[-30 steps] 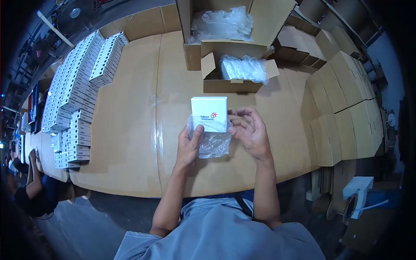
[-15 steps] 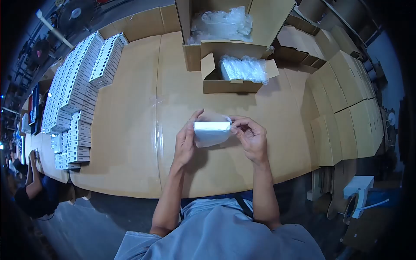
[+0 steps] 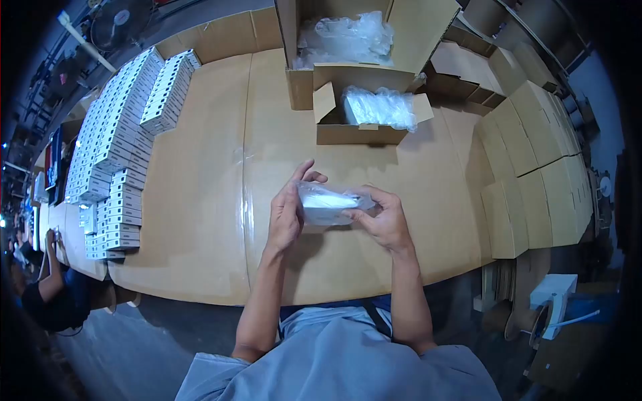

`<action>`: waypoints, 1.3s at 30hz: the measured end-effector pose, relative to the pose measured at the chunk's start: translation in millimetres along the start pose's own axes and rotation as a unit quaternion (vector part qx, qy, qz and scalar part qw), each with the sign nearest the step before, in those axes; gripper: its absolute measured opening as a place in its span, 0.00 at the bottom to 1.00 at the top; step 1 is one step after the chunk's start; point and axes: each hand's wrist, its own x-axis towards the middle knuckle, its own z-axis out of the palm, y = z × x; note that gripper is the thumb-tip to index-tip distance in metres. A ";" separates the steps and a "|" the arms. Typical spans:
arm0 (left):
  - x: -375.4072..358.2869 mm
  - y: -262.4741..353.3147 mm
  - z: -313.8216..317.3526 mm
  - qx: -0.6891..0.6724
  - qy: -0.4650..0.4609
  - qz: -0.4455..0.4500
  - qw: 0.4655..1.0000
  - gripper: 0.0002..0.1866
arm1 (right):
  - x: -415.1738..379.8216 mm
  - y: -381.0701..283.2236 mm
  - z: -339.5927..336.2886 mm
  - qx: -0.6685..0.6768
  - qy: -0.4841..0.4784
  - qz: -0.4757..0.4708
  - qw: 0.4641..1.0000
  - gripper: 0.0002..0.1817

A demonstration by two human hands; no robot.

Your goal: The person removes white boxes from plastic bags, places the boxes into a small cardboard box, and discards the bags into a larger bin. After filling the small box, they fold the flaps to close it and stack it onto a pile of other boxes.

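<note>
Between my hands, above the cardboard-covered table, is a small white box in a clear plastic bag. My left hand grips the left end of the bag, its thumb on the near side and some fingers stretched past the back. At the right end, my right hand pinches the plastic between thumb and fingers. Beyond my hands stands an open carton with several plastic-wrapped packs inside.
Stacked small white boxes fill the table's left side. A larger open carton holding clear plastic bags stands at the back. Brown cardboard boxes line the right edge. At the far left, another person's arm is visible.
The plastic now lies folded over the white box, where the box's pale face showed plainly before. My right thumb has moved inward onto the wrap, and my left fingers have spread.
</note>
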 end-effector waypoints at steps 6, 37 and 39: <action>-11.6 -0.8 -2.9 0.168 -0.005 0.013 0.986 0.32 | -5.2 2.0 10.2 0.079 0.080 -0.085 0.990 0.13; -17.2 -6.7 12.4 0.013 0.165 -0.048 0.985 0.17 | -9.8 -30.0 1.9 -0.126 -0.017 -0.101 0.987 0.20; -17.1 3.6 19.9 -0.021 0.176 -0.057 0.983 0.18 | -10.9 -30.5 4.8 -0.131 0.010 -0.105 0.986 0.20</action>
